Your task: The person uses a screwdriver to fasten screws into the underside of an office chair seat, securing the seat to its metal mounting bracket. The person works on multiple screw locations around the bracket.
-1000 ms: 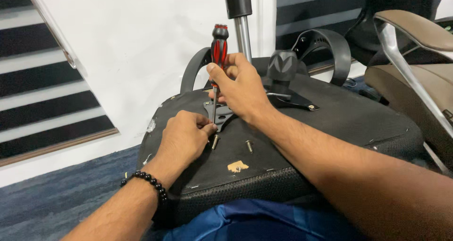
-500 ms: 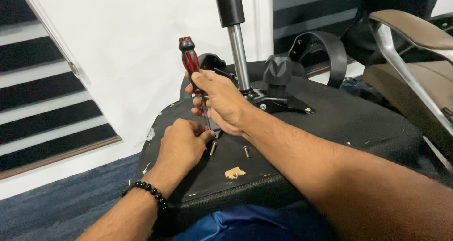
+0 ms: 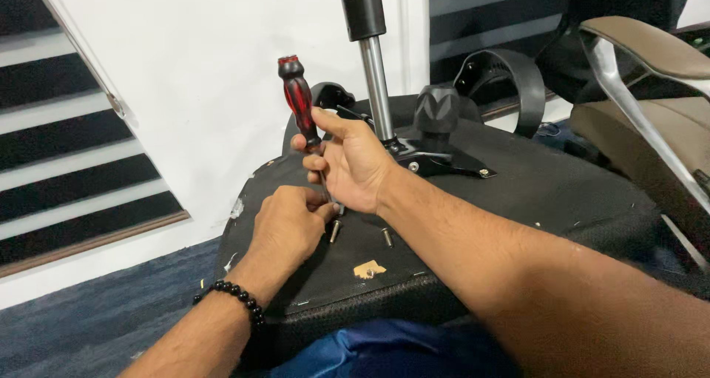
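Nearest you, your left hand [image 3: 285, 226] rests curled on the upturned chair seat underside [image 3: 518, 193], its fingers pinched around the screwdriver's tip; what they grip is hidden. Two loose bolts [image 3: 334, 231] stand just beside it. Your right hand [image 3: 355, 163] is closed around the red-and-black screwdriver [image 3: 299, 104], held nearly upright. This looks like driving a screw; keep the shaft square. Beyond rises the gas-lift column [image 3: 373, 67]. No containers show.

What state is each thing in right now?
Screwdriver: upright, gripped by right hand, tip down on seat underside.
Left hand: closed, fingers at the tip.
Two bolts: loose on the underside.
Gas cylinder: upright, mounted.
Knob: attached.
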